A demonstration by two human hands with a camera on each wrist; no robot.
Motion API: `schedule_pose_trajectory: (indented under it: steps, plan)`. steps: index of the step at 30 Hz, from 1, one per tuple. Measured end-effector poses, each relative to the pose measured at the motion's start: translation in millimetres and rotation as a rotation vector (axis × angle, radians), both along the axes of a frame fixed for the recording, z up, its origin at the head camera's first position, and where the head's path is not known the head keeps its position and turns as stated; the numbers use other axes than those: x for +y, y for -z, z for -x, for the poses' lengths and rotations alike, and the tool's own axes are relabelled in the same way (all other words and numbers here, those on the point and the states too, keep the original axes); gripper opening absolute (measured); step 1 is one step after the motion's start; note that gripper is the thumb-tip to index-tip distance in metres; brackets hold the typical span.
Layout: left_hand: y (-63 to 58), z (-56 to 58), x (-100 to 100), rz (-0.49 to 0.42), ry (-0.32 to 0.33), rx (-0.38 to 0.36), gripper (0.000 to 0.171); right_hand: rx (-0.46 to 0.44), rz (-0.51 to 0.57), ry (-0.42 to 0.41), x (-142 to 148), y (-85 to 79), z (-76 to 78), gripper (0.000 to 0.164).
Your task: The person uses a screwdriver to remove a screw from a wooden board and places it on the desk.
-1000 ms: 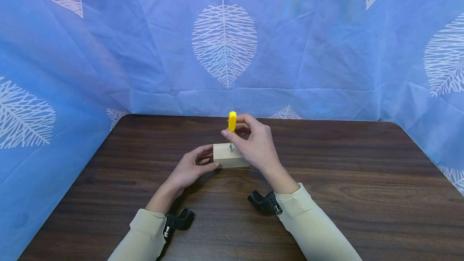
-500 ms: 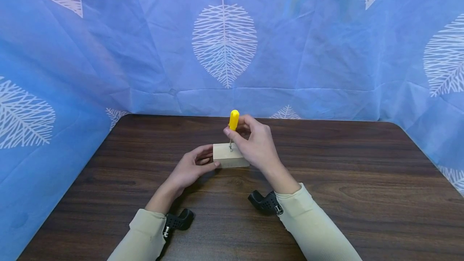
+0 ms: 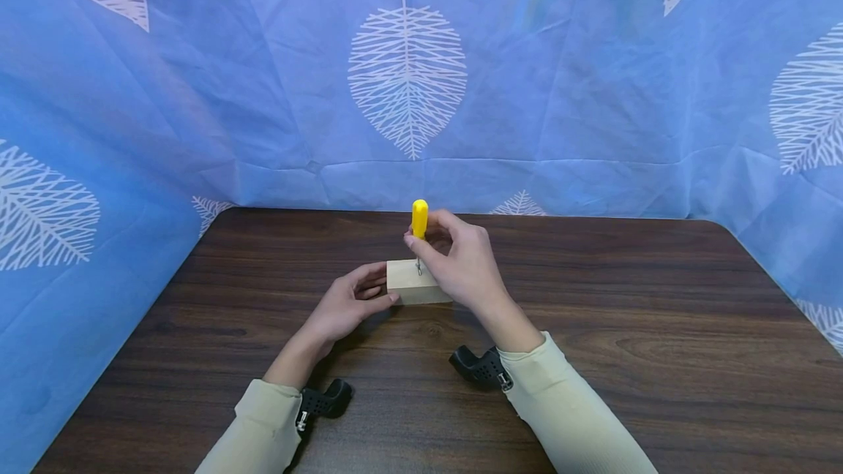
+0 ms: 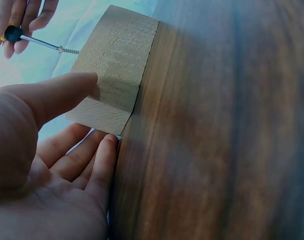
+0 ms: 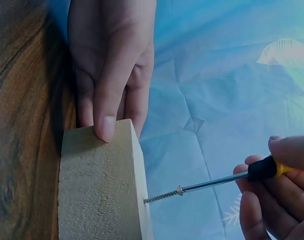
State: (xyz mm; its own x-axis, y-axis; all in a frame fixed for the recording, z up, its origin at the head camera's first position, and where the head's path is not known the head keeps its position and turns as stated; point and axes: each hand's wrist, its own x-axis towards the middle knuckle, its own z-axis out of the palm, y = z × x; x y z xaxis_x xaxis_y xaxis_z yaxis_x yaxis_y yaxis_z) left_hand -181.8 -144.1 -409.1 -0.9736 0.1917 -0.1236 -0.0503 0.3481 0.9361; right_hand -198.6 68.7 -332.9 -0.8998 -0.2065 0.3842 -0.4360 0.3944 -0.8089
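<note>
A pale wooden block (image 3: 411,292) lies on the dark table. My left hand (image 3: 342,306) grips its left end, thumb on the near face and fingers behind. Above the block, my right hand (image 3: 469,262) pinches the yellow handle of a screwdriver (image 3: 419,219) between thumb and fingers. In the right wrist view the screwdriver's metal shaft meets the head of a screw (image 5: 164,195). The screw's tip is in the block's top face, and most of its threaded length shows outside the wood. Screw and shaft stand nearly in line.
The dark wood-grain table (image 3: 626,298) extends to both sides of the hands. A blue cloth (image 3: 276,79) with white leaf prints hangs behind and beside it. Black camera mounts (image 3: 329,399) sit at both wrists, below pale sleeves (image 3: 573,401).
The screwdriver handle tipped right, then came back to nearly upright as the right fingers shifted on it. The left hand and the block have stayed in place.
</note>
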Motion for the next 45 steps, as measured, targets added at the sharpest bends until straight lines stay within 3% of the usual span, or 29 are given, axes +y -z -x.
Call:
schedule_pose_trajectory:
  steps: [15, 24, 45]
  plan:
    - [-1.1, -0.8, 0, -0.005, 0.017, 0.013, 0.065, 0.004, -0.038, -0.008, -3, 1.1, -0.1, 0.014]
    - [0.4, 1.5, 1, 0.005, -0.006, 0.002, 0.066, -0.086, -0.014, -0.090, -4, -3.0, -2.0, 0.021]
    - [2.5, 2.8, 0, 0.007, -0.001, -0.009, 0.067, 0.055, -0.033, 0.014, -7, 7.5, -0.7, 0.023]
